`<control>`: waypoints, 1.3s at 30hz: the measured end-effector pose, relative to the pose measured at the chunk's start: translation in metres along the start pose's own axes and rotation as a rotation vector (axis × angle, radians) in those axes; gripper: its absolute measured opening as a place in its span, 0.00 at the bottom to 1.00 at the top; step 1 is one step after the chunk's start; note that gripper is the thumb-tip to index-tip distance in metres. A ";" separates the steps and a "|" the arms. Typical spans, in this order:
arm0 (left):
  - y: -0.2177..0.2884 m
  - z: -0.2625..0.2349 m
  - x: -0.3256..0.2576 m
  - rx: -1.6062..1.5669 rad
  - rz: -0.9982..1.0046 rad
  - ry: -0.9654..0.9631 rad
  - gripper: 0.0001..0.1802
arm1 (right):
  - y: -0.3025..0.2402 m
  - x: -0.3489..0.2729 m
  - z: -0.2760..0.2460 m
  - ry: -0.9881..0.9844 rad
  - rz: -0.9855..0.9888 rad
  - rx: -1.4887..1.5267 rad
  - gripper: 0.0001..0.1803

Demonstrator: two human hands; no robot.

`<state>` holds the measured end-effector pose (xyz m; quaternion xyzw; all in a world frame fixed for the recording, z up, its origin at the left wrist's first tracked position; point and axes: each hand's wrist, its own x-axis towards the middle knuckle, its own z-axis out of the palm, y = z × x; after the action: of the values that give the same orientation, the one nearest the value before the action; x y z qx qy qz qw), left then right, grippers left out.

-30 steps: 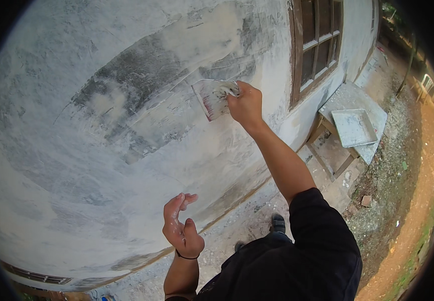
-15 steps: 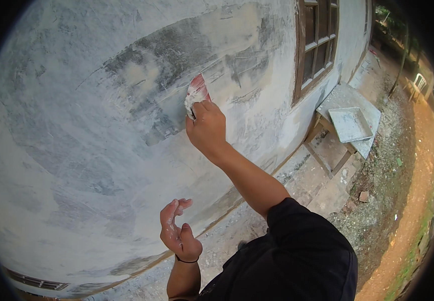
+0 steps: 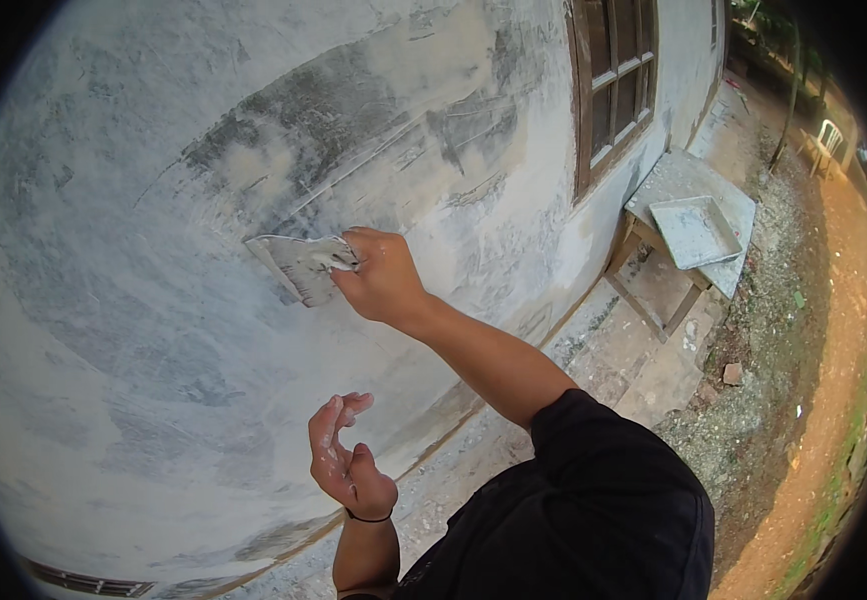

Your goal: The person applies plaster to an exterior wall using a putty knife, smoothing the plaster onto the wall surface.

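My right hand (image 3: 385, 277) is closed round the handle of a putty knife (image 3: 298, 264). Its broad blade, smeared with white filler, points left and lies against the wall (image 3: 203, 330). The wall carries whitish filler with darker grey patches, the darkest (image 3: 313, 115) above my right hand. Lower down, my left hand (image 3: 346, 455) hovers in front of the wall with fingers curved and apart, white specks on the skin and a thin dark band at the wrist. Nothing is in it.
A low wooden stand with a board top (image 3: 688, 170) is by the wall at right, bearing a whitish square tray (image 3: 693, 230). Beyond are a brown-framed window (image 3: 613, 85), a brick piece (image 3: 732, 374), gravel, an orange dirt path (image 3: 788, 480) and a pale chair (image 3: 827, 138).
My right hand has moved down and left, and the putty knife has turned from pointing up to pointing left. My left hand has shifted only slightly, still curved. The view has turned a little.
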<state>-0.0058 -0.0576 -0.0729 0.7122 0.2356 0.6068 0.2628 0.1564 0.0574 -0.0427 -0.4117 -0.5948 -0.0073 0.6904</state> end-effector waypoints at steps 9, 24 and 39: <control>-0.016 0.071 0.030 -0.024 0.036 -0.107 0.32 | 0.106 0.040 -0.127 0.338 0.243 -0.186 0.08; -0.008 -0.001 -0.006 -0.058 -0.006 -0.040 0.32 | 0.024 0.017 -0.032 0.148 0.067 -0.504 0.05; 0.007 -0.034 -0.023 -0.019 -0.013 0.037 0.32 | -0.011 0.006 0.004 -0.060 0.201 0.138 0.06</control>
<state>-0.0427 -0.0747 -0.0812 0.6968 0.2392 0.6203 0.2692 0.1499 0.0556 -0.0316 -0.4208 -0.5699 0.1152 0.6963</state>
